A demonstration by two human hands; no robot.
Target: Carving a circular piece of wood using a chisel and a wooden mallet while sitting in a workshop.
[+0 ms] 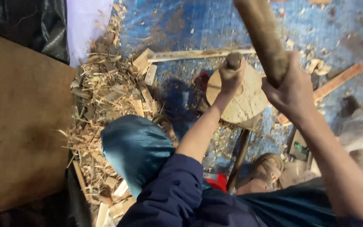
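Floor (198, 25): blue, shavings-strewn | left hand (231, 75) grips chisel (233, 60) | right hand (293, 94) grips mallet (262, 38)

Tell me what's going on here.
A person sits on a blue floor strewn with wood shavings. The left hand grips a wooden-handled tool stood upright on a pale round wooden piece. The right hand holds a thick wooden club raised above it. A sandalled foot rests nearby.
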